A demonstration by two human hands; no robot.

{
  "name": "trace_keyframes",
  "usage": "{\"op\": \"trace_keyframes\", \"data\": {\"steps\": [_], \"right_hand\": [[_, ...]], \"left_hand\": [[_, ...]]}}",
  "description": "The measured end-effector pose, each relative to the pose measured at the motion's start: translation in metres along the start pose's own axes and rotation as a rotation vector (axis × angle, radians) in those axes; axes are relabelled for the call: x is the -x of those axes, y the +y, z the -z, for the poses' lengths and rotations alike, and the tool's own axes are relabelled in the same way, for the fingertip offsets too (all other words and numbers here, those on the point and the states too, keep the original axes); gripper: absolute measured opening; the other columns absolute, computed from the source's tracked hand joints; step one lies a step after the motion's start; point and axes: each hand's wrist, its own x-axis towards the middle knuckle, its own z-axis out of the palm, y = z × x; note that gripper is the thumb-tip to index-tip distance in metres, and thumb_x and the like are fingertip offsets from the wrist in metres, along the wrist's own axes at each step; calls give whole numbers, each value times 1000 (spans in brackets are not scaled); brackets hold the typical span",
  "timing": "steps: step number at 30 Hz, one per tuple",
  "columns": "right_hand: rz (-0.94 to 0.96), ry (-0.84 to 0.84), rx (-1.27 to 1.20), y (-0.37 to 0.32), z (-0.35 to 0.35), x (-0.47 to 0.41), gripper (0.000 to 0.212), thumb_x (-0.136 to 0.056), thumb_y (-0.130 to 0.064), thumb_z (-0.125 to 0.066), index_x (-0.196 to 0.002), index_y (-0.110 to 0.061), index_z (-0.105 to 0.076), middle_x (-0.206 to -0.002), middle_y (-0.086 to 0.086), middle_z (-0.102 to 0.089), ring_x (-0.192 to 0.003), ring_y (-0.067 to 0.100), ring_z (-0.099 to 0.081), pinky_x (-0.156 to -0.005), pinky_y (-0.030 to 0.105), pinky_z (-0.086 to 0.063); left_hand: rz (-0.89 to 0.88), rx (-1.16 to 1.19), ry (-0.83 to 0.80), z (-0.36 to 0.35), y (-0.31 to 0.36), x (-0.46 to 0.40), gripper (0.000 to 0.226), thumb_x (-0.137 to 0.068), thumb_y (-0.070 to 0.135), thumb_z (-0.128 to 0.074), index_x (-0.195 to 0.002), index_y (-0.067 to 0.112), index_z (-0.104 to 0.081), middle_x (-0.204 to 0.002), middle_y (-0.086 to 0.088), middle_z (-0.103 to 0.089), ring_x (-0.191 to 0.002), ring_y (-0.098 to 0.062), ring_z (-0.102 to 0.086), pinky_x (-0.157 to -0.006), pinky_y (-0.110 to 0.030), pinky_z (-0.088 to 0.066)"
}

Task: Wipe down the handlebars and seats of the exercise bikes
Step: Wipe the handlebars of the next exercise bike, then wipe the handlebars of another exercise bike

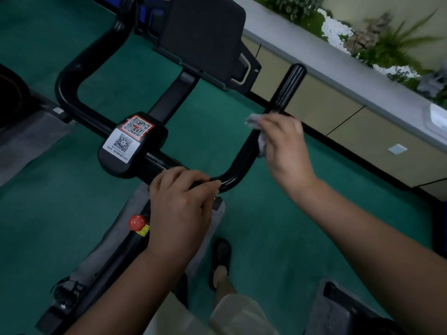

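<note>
Evidently mid-wipe, the right hand [281,141] clutches a crumpled grey cloth [261,143] against the curved black handlebar [238,165] while the left hand [180,201] grips its bend, so rubbing upward toward the ribbed grip [289,87] seems next.

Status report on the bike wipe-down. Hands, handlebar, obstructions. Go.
Left hand gripping the handlebar at its bend. Right hand holds grey cloth against the right upright. Nothing blocking the ribbed grip above.

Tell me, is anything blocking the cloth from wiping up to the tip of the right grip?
Nothing visible. The right hand holds the cloth against the handlebar, and the ribbed grip above it is bare.
</note>
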Motion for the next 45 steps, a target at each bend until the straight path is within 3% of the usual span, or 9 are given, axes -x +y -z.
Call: {"op": "trace_keyframes", "data": {"steps": [4,8,10,16,24,31,36,40,45], "right_hand": [[152,-123,-43,-10,10,26,29,-92,-3,-57,-120,-4,-65,-122,9,-63,-109,27,-47,-100,16,-27],[-52,-26,-96,-29,7,25,29,-90,2,-58,-118,-1,-66,-121,11,-62,-114,19,-49,-101,31,-42],[-58,11,-224,-52,5,44,28,-87,7,-59,-113,2,-67,-115,12,-62,-108,-3,-44,-100,9,-35],[-14,-91,-379,-86,-10,114,26,-88,-3,-66,-113,-3,-69,-117,7,-65,-107,19,-55,-99,13,-37],[-607,-93,-531,-76,16,200,24,-92,-14,-65,-115,-19,-69,-119,-10,-62,-114,-7,-53,-100,13,-41],[-1083,36,-684,-53,60,275,60,-65,-38,-83,-121,-28,-64,-117,-16,-66,-106,-6,-61,-91,16,-48],[-1215,179,-616,-24,104,330,30,-79,-19,-79,-108,-24,-73,-100,-16,-72,-84,-11,-64,-71,5,-47],[-1315,312,-575,12,138,381,26,-81,-24,-76,-106,-30,-73,-101,-19,-72,-93,-5,-65,-82,16,-52],[-1413,505,-542,66,192,443,25,-82,-20,-75,-106,-27,-72,-73,-29,-66,-68,-10,-62,-61,5,-43]], "left_hand": [[-10,-2,-2,1,1,1,12,-87,21,-71,-94,25,-80,-96,5,-71,-97,-29,-57,-87,-49,-45],[-36,10,11,-2,-4,3,13,-90,20,-70,-97,21,-80,-98,1,-71,-96,-30,-58,-85,-50,-47],[-55,24,19,-2,-6,5,13,-91,16,-70,-100,15,-80,-100,-3,-71,-96,-31,-58,-85,-50,-48],[-106,78,-6,3,-7,25,12,-88,4,-72,-99,4,-76,-112,-14,-66,-109,-32,-55,-104,-29,-37],[-191,115,-249,-3,6,68,15,-91,16,-68,-103,7,-73,-112,-11,-64,-106,-29,-57,-93,-42,-48],[-296,112,-590,-46,55,88,33,-96,38,-54,-111,14,-72,-117,-5,-65,-109,-28,-59,-90,-47,-51],[-445,136,-703,-86,115,97,35,-93,40,-54,-109,15,-73,-113,-6,-67,-105,-28,-62,-90,-46,-53],[-559,179,-784,-123,185,105,38,-93,41,-51,-108,15,-73,-114,-5,-67,-106,-27,-61,-92,-46,-53],[-695,210,-838,-174,293,124,39,-94,44,-48,-108,18,-73,-115,-1,-67,-108,-24,-61,-90,-44,-53]]}}
